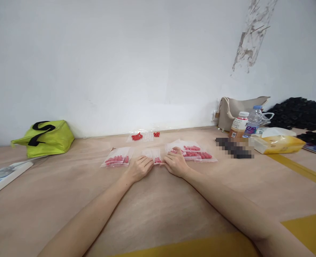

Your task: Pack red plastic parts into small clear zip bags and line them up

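Note:
Both my hands rest on a small clear plastic bag (154, 155) holding red pieces, flat on the wooden tabletop (158, 207). My left hand (138, 167) pinches its left edge and my right hand (176, 163) pinches its right edge. A filled bag of red pieces (117, 157) lies just left of my left hand. A pile of filled bags (194, 151) lies right of my right hand. Further back, loose red pieces (137, 136) sit on empty clear bags near the wall.
A lime-green bag (47, 137) lies at the back left, with a white flat device (5, 175) at the left edge. At the back right stand a beige bag (238, 109), two bottles (245, 125), a tissue pack (278, 143) and black parts (299, 112).

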`<state>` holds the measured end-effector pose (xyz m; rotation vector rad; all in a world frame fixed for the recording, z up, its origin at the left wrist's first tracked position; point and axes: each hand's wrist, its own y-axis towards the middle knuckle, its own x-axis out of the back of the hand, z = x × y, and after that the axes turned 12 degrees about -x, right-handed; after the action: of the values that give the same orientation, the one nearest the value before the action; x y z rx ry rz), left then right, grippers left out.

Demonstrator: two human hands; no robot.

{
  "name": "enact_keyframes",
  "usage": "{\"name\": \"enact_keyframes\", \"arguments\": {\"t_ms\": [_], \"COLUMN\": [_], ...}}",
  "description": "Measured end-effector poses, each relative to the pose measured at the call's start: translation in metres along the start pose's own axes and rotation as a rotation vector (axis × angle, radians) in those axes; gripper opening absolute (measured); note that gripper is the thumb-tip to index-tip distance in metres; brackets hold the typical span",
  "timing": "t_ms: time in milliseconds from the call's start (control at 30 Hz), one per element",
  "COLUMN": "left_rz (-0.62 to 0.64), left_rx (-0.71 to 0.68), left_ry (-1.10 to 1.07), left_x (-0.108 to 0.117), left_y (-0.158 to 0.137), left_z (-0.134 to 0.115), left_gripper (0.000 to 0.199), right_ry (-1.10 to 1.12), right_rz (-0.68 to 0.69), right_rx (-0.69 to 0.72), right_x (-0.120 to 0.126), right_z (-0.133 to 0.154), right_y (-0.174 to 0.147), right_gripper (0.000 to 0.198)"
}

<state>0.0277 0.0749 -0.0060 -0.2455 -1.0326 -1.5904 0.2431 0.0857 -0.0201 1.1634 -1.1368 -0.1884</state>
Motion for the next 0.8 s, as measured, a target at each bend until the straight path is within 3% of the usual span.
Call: {"name": "enact_keyframes", "arguments": {"t_ms": [300, 567, 700, 800], "left_rz": [0.113, 0.119, 0.118, 0.139], "left_rx": [0.058, 0.253, 0.275, 0.318], "left_ry": [0.053, 0.020, 0.055, 0.050], "left_x": [0.010, 0.023, 0.021, 0.019], "left_y": [-0.015, -0.049, -0.037, -0.031], "left_z": [0.007, 0.019, 0.012, 0.009], "left_gripper": [0.022, 0.027, 0.025, 0.022], "right_ry": [-0.046, -0.062, 0.109, 0.328], "right_rz": [-0.010, -0.048, 0.089, 0.213], "right_rx": [-0.026, -0.137, -0.050, -0.104], "right_x": [0.005, 0.018, 0.016, 0.014], "right_z": [-0.008, -0.029, -0.014, 0.001], "right_y": [-0.003, -0.009, -0.004, -0.002], "right_gripper": [0.024, 0.024, 0.012, 0.014]}}
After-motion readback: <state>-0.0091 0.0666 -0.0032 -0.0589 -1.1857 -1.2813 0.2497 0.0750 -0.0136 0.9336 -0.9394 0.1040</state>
